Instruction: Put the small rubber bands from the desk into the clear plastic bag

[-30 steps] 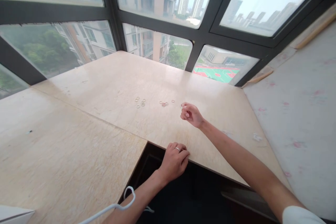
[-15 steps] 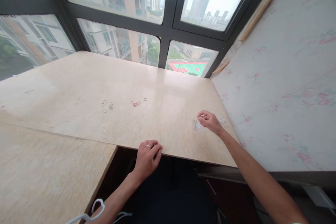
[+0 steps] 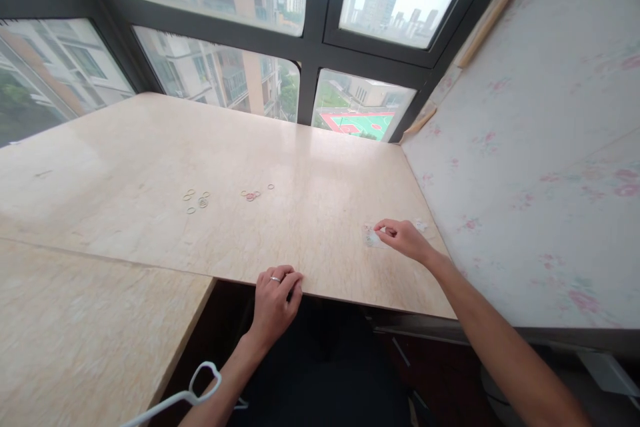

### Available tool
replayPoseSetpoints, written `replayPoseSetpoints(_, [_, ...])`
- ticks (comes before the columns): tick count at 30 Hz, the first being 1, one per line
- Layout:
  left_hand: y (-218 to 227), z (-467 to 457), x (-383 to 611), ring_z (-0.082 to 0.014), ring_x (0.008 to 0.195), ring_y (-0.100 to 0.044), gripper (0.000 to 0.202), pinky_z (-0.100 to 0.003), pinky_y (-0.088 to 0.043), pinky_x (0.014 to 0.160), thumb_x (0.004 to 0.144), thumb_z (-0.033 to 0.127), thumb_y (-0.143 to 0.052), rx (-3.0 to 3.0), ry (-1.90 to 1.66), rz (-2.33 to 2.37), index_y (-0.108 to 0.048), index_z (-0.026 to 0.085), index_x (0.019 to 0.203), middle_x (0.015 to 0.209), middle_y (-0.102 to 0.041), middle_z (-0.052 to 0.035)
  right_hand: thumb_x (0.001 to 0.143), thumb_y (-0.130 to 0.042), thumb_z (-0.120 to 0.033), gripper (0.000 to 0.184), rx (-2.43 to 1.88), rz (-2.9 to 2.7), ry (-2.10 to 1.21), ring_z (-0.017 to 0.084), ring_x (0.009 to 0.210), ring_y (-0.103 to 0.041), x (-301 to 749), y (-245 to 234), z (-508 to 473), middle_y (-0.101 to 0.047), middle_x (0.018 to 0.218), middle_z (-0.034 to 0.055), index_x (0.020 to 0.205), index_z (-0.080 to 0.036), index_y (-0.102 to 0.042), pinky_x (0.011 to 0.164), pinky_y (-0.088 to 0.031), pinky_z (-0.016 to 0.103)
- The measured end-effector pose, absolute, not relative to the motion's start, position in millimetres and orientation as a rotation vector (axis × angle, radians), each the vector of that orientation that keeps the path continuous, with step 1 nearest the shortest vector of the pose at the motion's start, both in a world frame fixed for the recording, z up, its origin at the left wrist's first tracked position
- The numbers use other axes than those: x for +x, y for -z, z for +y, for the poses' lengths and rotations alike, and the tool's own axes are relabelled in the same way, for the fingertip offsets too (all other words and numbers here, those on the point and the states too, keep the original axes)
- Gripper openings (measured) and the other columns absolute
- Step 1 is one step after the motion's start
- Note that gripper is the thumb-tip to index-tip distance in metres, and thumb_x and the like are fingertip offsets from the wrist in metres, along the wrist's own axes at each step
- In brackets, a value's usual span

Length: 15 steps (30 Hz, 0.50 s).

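Observation:
My right hand (image 3: pixel 397 237) is at the right side of the table, thumb and forefinger pinched together. Its fingertips are over a small clear plastic container (image 3: pixel 369 238) with tiny coloured bits in it; what they pinch, if anything, is too small to make out. My left hand (image 3: pixel 277 297), a ring on one finger, rests at the table's front edge with its fingers curled in and nothing visible in them. Farther left lie several thin yellowish and dark rings (image 3: pixel 203 202), like small rubber bands. A pink and yellow cluster of rings (image 3: pixel 251 197) lies beside them, plus a single ring (image 3: pixel 271 187).
Small white pieces (image 3: pixel 421 225) lie behind my right hand, near the flowered wall (image 3: pixel 540 167). Dark-framed windows (image 3: pixel 310 67) border the table's far side. At lower left, a white looped cord (image 3: pixel 205 383) hangs over my left forearm.
My right hand has shifted slightly lower, its fingertips now down at the clear container. My left hand still rests at the edge. The whole view has shifted a little.

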<state>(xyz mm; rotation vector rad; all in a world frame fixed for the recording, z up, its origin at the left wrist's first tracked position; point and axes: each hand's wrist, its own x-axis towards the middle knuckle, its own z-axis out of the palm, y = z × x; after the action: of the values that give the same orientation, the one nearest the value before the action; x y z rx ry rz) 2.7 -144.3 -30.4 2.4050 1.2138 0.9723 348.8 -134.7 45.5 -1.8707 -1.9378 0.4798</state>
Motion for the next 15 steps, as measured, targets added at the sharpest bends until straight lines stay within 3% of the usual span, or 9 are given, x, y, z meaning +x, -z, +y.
replayPoseSetpoints(4, [20,-133,-9,-0.0207,0.087,-0.06,0.018,-0.036,-0.046,0.079,0.091,0.023,-0.049,2.26,-0.914,1.08,-0.066,0.021,0.093,0.093,-0.065,-0.0068,0.087,-0.054,-0.035,0.02,-1.778,-1.842,-0.362,0.011,0.047,-0.036,344,-42,-147,-0.038,0.051,-0.0067,0.087,-0.02,-0.067,0.05,-0.031,0.024])
replayPoseSetpoints(7, [11,-113,-22,-0.0179,0.084,-0.062,0.019,-0.03,-0.05,0.073,0.091,0.027,-0.048,2.015,-0.946,1.094,-0.066,0.019,0.093,0.092,-0.067,-0.0057,0.089,-0.054,-0.034,0.021,-1.651,-1.828,-0.288,0.01,0.046,-0.039,332,-27,-164,-0.041,0.052,-0.0059,0.088,-0.018,-0.067,0.049,-0.035,0.023])
replayPoseSetpoints(12, [0,-55,-53,-0.0187,0.081,-0.065,0.024,-0.028,-0.053,0.071,0.083,0.036,-0.055,1.692,-1.155,1.546,-0.069,0.018,0.09,0.09,-0.071,-0.0049,0.09,-0.055,-0.027,0.016,-1.485,-1.879,-0.231,0.009,0.045,-0.046,307,6,-190,-0.049,0.052,-0.0048,0.088,-0.017,-0.068,0.048,-0.039,0.021])
replayPoseSetpoints(15, [-2,-16,-80,-0.0191,0.077,-0.065,0.024,-0.03,-0.052,0.073,0.079,0.032,-0.055,1.605,-1.2,1.854,-0.069,0.016,0.092,0.089,-0.071,-0.0057,0.089,-0.056,-0.025,0.013,-1.446,-1.886,-0.206,0.01,0.045,-0.049,300,15,-195,-0.05,0.053,-0.0044,0.087,-0.018,-0.067,0.049,-0.041,0.021])
